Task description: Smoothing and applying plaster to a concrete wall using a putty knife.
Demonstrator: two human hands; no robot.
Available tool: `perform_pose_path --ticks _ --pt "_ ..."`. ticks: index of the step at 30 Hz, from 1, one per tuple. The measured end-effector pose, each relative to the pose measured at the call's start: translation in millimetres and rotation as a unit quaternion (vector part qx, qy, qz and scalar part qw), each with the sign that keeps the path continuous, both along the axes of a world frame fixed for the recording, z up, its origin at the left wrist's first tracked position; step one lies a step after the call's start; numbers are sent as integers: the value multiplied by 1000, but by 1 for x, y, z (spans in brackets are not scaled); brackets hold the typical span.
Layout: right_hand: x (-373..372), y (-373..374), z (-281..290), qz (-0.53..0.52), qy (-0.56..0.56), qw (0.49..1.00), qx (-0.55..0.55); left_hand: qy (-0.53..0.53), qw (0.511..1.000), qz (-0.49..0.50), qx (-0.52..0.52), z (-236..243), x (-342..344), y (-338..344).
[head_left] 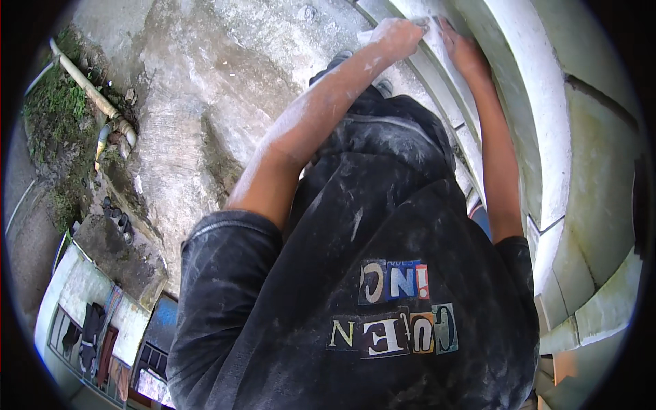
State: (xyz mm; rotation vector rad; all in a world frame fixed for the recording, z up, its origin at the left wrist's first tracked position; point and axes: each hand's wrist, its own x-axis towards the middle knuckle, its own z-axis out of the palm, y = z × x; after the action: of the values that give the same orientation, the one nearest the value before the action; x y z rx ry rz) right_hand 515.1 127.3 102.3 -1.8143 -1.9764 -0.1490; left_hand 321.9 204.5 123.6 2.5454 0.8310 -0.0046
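My left hand (400, 39), dusted white along with its forearm, is closed at the top of the view against the white curved moulded band (519, 89). A small greyish thing at its fingertips is too small to name. Just to its right, my right hand (459, 51) has bent fingers at the same band, closed on something I cannot make out. My dark T-shirt, streaked with white dust, fills the lower middle, with my shoes (383, 87) partly hidden beyond it.
Stained concrete ground (171, 102) lies left, with a mossy edge (48, 137), pipes (89, 85) and scattered footwear (119, 222). A building with hanging clothes (92, 338) stands lower left. Greenish-grey curved wall panels (591, 171) line the right.
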Motion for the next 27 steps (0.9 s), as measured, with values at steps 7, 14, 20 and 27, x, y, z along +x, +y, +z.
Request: perform_pose_path --ticks 7,14,20,27 --pt "14 68 -20 -161 105 912 -362 1 1000 -18 5 9 9 0" --pt "3 4 3 -14 33 997 -70 -32 999 12 -12 6 4 10" --pt "-27 24 54 -122 95 940 -305 9 1000 6 -11 16 -6 10" --pt "-16 31 30 -85 4 954 -288 -10 1000 2 -15 18 -2 6"
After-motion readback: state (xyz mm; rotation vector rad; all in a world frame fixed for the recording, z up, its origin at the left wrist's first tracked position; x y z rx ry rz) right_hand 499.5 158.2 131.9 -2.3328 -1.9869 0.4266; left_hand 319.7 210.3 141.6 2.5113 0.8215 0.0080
